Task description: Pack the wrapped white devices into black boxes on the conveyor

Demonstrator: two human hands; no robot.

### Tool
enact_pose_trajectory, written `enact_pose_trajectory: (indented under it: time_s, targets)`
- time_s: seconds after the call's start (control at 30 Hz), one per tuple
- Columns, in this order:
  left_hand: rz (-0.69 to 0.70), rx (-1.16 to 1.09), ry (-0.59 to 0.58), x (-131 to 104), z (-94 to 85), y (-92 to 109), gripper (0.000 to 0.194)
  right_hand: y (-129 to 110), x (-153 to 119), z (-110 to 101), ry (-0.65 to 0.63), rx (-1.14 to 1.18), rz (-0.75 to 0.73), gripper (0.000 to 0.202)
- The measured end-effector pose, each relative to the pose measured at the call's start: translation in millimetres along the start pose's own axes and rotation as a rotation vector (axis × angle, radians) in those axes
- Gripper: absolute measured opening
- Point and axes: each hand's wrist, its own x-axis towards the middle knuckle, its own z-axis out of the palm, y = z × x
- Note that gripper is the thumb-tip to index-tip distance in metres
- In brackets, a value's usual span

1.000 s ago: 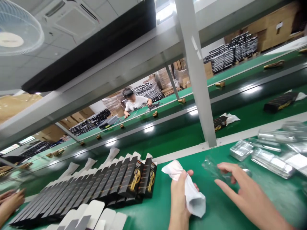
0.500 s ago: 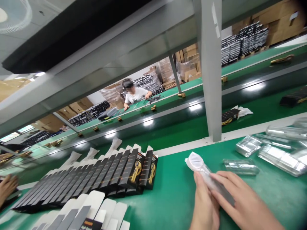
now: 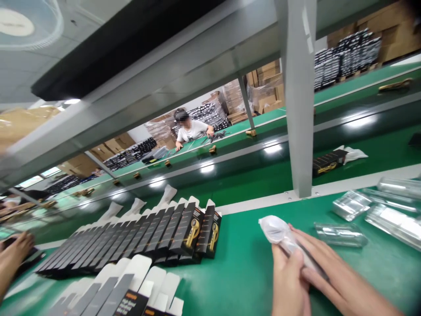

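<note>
Both my hands on the white-wrapped piece (image 3: 275, 230), held above the green bench (image 3: 230, 276). Its rounded end points up and away from me, toward the left; the narrow end slants down to the right, between my palms.

Left hand (image 3: 290, 276): fingers closed round the piece from below, thumb laid along its near side. Right hand (image 3: 329, 265): grasping the narrow part, fingers along the far side, thumb underneath. Wrapping whitish, partly see-through; contents can't be made out.

Right of my hands, on the bench: 1 clear plastic case (image 3: 340, 235) lying alone near my right fingers. Beyond it, a loose cluster of clear cases (image 3: 393, 221), some overlapping.

Left: a long row of black boxes (image 3: 148, 237), leaning, white flaps up. The 2 nearest me show a gold showerhead print. 3 white wrapped ends (image 3: 167, 195) rise behind the row. Nearer, a second group of boxes (image 3: 123, 294), flaps open.

Past the bench edge, a green conveyor (image 3: 223, 186); on it, 1 black box (image 3: 329, 162) with white wrapping sticking out, right of the grey post (image 3: 299, 109).

Far side: 1 seated person (image 3: 194, 129). At far left, a co-worker's hand (image 3: 18, 254).
</note>
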Motion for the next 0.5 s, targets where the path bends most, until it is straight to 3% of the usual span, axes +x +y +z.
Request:
enact_pose_trajectory:
  time_s: [0.07,0.13,0.23,0.3,0.33,0.4,0.43,0.5]
  targets:
    - [-0.026,0.154,-0.004,-4,1.4,0,0.068,11,-5,9,-0.028,0.061,0.010,0.052]
    - [-0.006,0.430,-0.029,-6,1.4,8,0.068,23,-10,15,0.032,0.100,0.051,0.048]
    - [0.124,1.031,-0.030,-1,-6.0,43,0.062,37,-10,11,0.109,0.150,0.106,0.050]
    - [0.230,1.554,0.165,8,-18.2,78,0.055,41,-4,2,0.136,0.187,0.170,0.051]
    - [0.286,1.838,0.365,13,-26.1,96,0.051,41,-1,-3,0.145,0.208,0.216,0.051]
    - [0.319,2.063,0.652,22,-42.8,124,0.051,42,6,-12,0.147,0.262,0.317,0.050]
    - [0.316,2.119,0.738,25,-50.5,133,0.051,43,9,-15,0.144,0.295,0.365,0.049]
    - [0.299,2.192,0.773,27,-62.1,137,0.050,43,12,-20,0.121,0.351,0.447,0.048]
